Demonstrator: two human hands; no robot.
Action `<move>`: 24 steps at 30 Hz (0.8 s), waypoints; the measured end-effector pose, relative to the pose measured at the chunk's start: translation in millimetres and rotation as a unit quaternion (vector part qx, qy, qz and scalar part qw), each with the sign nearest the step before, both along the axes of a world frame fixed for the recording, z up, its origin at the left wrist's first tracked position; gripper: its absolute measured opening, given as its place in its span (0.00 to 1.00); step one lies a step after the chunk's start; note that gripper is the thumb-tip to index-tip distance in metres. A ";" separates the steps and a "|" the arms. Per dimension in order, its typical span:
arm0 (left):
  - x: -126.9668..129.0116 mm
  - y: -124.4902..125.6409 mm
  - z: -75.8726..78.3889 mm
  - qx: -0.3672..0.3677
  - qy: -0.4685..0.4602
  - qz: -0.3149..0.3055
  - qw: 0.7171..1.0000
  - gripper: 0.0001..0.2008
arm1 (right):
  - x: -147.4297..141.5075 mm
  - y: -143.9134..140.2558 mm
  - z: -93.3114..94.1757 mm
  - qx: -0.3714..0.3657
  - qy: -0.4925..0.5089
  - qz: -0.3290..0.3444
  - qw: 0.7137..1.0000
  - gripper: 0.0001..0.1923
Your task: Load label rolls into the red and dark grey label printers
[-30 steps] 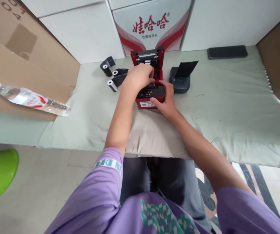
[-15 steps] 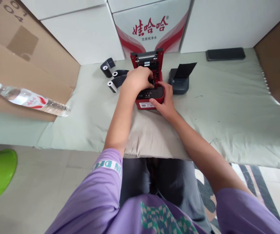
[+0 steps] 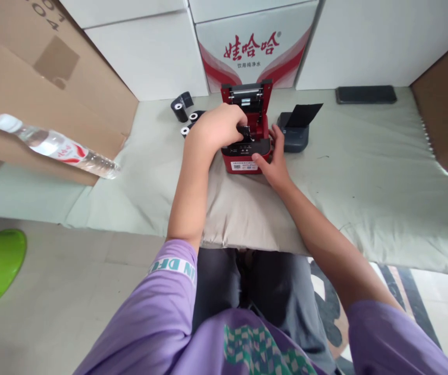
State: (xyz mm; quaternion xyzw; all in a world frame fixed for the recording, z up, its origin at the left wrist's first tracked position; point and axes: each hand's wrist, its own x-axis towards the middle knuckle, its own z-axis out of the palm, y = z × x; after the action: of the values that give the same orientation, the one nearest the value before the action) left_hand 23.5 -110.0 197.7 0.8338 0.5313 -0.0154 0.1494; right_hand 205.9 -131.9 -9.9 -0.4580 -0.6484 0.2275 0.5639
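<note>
While my left hand (image 3: 218,127) stays curled into the open red printer (image 3: 247,151) near the pad's far edge, pinching something dark I can't make out, my right hand (image 3: 272,159) has slid to brace its side, fingers spread flat, so loading's mid-step.

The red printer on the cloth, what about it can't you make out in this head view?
- Inside the red printer: its open bay is covered by the left hand.
- Whether the fingers grip a roll: hidden.
- Front label text: too small.
- Printer's right side: behind the right hand.
</note>
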 end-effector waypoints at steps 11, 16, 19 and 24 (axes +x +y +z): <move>-1.3 -11.5 8.7 0.041 -0.041 -0.034 0.998 0.11 | 31.0 59.8 85.0 0.034 -0.016 -0.020 0.999 0.48; -4.0 -11.1 5.6 0.043 -0.046 -0.023 0.998 0.12 | 7.5 107.0 117.4 -0.010 -0.060 -0.026 0.998 0.20; -4.2 -14.7 7.3 0.049 -0.048 -0.007 0.998 0.09 | -2.8 102.0 125.2 -0.005 -0.006 -0.059 0.998 0.15; -3.2 -18.2 8.8 0.043 -0.066 -0.006 0.997 0.07 | -2.5 71.0 128.2 -0.034 0.042 -0.068 0.996 0.16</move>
State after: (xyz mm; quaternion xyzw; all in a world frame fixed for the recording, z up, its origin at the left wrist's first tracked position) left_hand 20.4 -128.2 206.5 0.8417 0.5157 0.0615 0.1479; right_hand 203.4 -60.9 118.3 -0.5097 -0.5838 0.2292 0.5889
